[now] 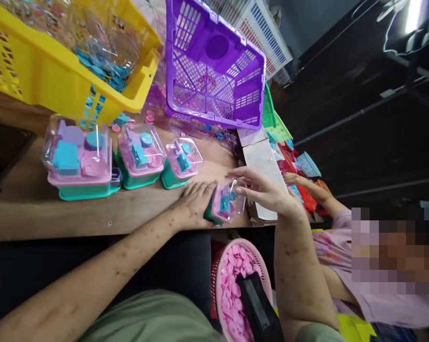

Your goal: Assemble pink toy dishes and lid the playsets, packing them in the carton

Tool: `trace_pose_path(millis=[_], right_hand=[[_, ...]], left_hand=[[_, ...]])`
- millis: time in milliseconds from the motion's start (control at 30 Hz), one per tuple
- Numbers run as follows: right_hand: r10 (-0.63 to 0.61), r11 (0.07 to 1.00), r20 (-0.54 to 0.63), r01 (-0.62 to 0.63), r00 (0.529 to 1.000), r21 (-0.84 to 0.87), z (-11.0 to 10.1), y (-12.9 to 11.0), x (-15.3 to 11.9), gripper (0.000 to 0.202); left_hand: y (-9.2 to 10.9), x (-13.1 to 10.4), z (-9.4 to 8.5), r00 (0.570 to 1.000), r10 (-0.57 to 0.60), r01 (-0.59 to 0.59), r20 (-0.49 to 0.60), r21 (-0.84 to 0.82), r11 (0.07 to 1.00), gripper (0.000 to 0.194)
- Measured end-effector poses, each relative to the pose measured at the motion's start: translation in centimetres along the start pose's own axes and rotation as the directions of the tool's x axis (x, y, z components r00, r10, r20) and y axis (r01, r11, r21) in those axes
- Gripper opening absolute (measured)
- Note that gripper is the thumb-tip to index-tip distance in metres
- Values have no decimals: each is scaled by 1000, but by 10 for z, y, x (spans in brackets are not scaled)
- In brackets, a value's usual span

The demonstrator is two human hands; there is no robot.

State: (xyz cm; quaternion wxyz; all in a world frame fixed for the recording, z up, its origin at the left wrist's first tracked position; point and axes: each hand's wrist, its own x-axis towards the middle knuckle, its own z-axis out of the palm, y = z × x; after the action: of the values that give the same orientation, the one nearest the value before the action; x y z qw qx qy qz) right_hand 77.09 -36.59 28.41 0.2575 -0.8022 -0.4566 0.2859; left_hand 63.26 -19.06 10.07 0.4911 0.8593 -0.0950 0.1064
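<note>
A small toy box with a clear lid point(225, 203), a pink tray and a green base stands tilted in view near the front edge of the wooden bench. My left hand point(195, 205) grips its left side, fingers behind and thumb low at the front. Over the right side of the lid is my right hand point(262, 190), its fingers stretched and apart; a fingertip appears to touch the clear plastic. Left of my hands stand three similar boxes in a row: one box point(183, 161), a second box point(141, 154) and a third box point(81, 156). Blue, pink and purple pieces show through their lids.
Behind the boxes are a yellow crate point(39, 71) of blue parts and clear covers, and a tilted purple crate point(217, 47). A white carton point(264, 166) borders the bench at right. Below sits a pink basket point(266, 266) of pink pieces. A co-worker point(342, 266) is at right.
</note>
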Motion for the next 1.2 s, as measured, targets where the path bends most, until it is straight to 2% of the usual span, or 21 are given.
trace_pose_path(millis=[133,333,433,567,733,967,1200], right_hand=[[-24,996,-141,12,990,-87,36,4,-10,47],[-80,986,-375,19,924,-163,81,8,-13,58],[-144,971,-465,33,873,-238,89,6,-14,57],[-250,945,-544,78,801,-319,82,-3,-19,45],[-263,910,-504,38,823,-412,80,-5,-20,40],[-256,891,-486,9,836,-453,85,-2,-17,40],[-205,894,-450,-21,869,-448,84,-1,-23,44]], left_hand=[[-8,2,4,990,137,-137,-44,2,991,126],[-10,1,9,980,173,-179,-99,-47,983,125],[-10,-1,9,981,171,-174,-97,-28,984,125],[-11,-3,7,976,186,-190,-110,-20,982,125],[-11,-5,8,979,167,-173,-117,-41,984,126],[-13,-5,13,983,153,-159,-106,-50,986,126],[-12,-6,15,982,152,-157,-111,-29,987,124]])
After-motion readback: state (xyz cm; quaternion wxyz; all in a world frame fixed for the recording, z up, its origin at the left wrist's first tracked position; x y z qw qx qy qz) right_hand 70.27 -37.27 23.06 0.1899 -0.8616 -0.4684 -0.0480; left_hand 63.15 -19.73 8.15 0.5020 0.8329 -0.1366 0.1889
